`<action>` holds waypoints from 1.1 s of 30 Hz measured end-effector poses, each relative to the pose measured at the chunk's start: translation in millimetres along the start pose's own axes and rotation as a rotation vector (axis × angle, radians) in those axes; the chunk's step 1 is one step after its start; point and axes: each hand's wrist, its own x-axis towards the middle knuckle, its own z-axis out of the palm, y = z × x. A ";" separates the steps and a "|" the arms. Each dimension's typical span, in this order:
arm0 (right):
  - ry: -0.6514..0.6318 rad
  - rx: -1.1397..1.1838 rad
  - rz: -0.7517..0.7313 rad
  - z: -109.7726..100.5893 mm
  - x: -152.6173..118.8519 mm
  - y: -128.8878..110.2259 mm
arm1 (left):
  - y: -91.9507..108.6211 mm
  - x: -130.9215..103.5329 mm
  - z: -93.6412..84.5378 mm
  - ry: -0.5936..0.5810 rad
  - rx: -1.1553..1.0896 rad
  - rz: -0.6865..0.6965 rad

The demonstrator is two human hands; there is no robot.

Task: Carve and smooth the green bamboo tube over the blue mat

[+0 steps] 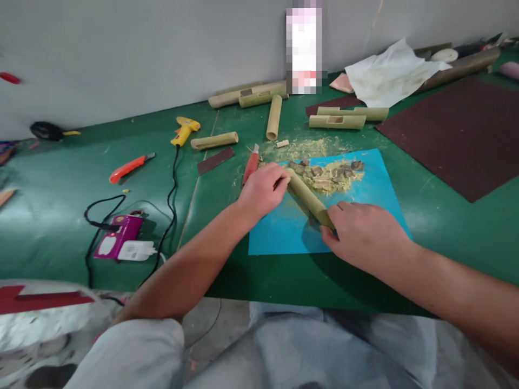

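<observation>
A pale green bamboo tube point(310, 199) lies slantwise between my two hands, over a blue sheet point(279, 237). My left hand point(265, 189) has its fingers closed round the tube's upper left end. At the lower right end, my right hand point(365, 229) grips it with the thumb underneath. Just behind the tube, bamboo shavings and dark chips point(334, 175) are heaped on the sheet. A red-handled cutter knife point(251, 163) rests beside my left hand, its blade pointing away from me.
Several cut bamboo pieces point(337, 122) lie toward the wall. Leftward are a yellow glue gun point(186, 131) with a black cord, an orange cutter point(128, 168) and a purple power strip point(119, 235). A dark brown sheet point(462, 140) and white paper point(393, 73) lie at right.
</observation>
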 end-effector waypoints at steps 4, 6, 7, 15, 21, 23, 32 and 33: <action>-0.006 -0.003 -0.019 -1.0 0.1 -0.3 | 8.2 -4.4 1.2 -0.181 -0.032 0.114; -0.004 0.001 -0.022 -1.5 0.0 -0.4 | 12.0 -5.8 1.6 -0.182 -0.026 0.122; 0.002 0.001 -0.018 -1.6 0.0 -0.4 | 12.5 -5.7 1.4 -0.123 -0.014 0.090; 0.028 -0.031 -0.012 -1.6 -0.4 -1.2 | -0.3 -1.1 -0.2 -0.082 -0.063 0.089; 0.040 -0.023 0.001 0.9 -1.6 -1.2 | 1.6 -4.1 -1.6 -0.126 -0.069 0.070; 0.074 -0.022 -0.007 0.7 -2.3 -1.5 | 2.8 -5.0 -2.4 -0.136 -0.086 0.083; 0.044 0.003 -0.005 -2.0 -1.8 -3.6 | -15.4 3.5 0.3 0.041 -0.049 -0.049; 0.054 0.001 -0.001 -1.4 -1.6 -3.7 | -10.4 1.8 1.2 -0.009 -0.057 -0.022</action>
